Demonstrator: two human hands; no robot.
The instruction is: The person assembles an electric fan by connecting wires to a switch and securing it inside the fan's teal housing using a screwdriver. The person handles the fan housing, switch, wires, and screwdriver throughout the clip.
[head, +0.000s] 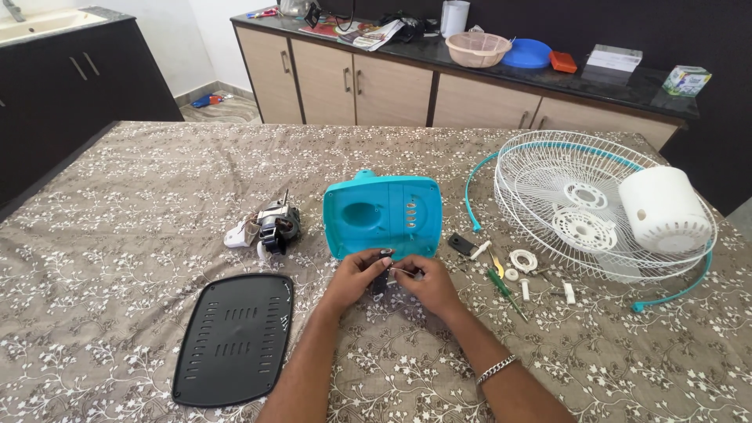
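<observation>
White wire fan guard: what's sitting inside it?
Inside the white wire fan guard lies a white cylindrical motor cover on its side, with two round white hub plates beside it. Whatever lies beneath the cover is hidden.

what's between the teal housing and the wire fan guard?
Head view: a small black part lies between the teal housing and the wire fan guard, otherwise patterned tablecloth.

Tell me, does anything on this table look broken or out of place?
Nothing looks broken, but a fan lies in pieces: the white wire grille lies flat with a white cylinder in it, the motor sits bare, and small parts lie scattered beside the teal housing. Both hands, left hand and right hand, pinch one small dark part.
</observation>
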